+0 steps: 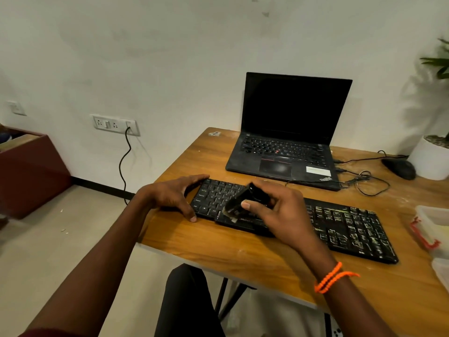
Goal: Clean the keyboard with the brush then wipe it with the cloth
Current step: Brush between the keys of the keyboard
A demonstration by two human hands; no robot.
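A black keyboard (340,224) lies across the wooden table (243,259); pale dust streaks its right half, while the left half looks darker. My right hand (274,210) grips a black brush (240,200) tilted over the keys left of centre, bristles down near the front edge. My left hand (175,193) spans the keyboard's left end, with its fingers curved over the far corner and its thumb at the near corner. No cloth is visible.
An open black laptop (286,147) stands behind the keyboard. A mouse (399,167) with tangled cables and a white plant pot (430,158) sit at the back right. Plastic containers (432,227) lie at the right edge. A dark red box (29,171) stands on the floor at left.
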